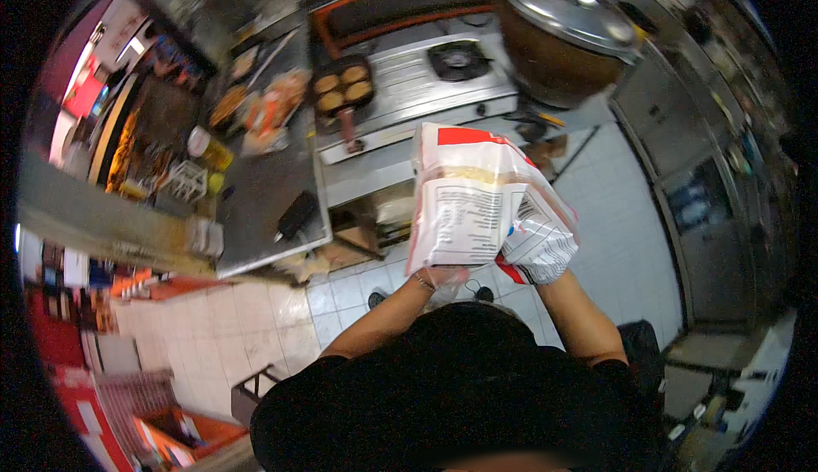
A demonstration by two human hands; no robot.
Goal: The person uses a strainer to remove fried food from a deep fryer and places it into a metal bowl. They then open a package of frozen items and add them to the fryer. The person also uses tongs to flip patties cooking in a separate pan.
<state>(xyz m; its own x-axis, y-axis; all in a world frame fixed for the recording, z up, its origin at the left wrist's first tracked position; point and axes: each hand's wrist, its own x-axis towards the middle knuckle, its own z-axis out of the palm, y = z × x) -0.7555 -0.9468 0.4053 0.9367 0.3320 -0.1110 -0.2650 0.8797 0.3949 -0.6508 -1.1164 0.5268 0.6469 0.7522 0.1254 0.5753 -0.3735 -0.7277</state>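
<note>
A white and red plastic food package [463, 216], printed with text and a barcode, is held up before my chest. My left hand [450, 277] grips its near lower edge, with the fingers mostly covered by the plastic. From the right, my right forearm [572, 302] runs up to a loose, folded part of the package. That part hides my right hand, and I cannot tell whether it is inside or behind the plastic. Beyond the package, a dark multi-cup frying pan [344, 85] holds several round, light-brown pieces of food on the gas stove [409, 95].
A large lidded pot [562, 44] stands right of the stove's bare burner [457, 60]. On the left counter [255, 210] lie a plastic bag with orange contents [275, 111], a black object [297, 216] and a yellow-and-white container [209, 148]. Metal cabinet doors [664, 133] line the right side.
</note>
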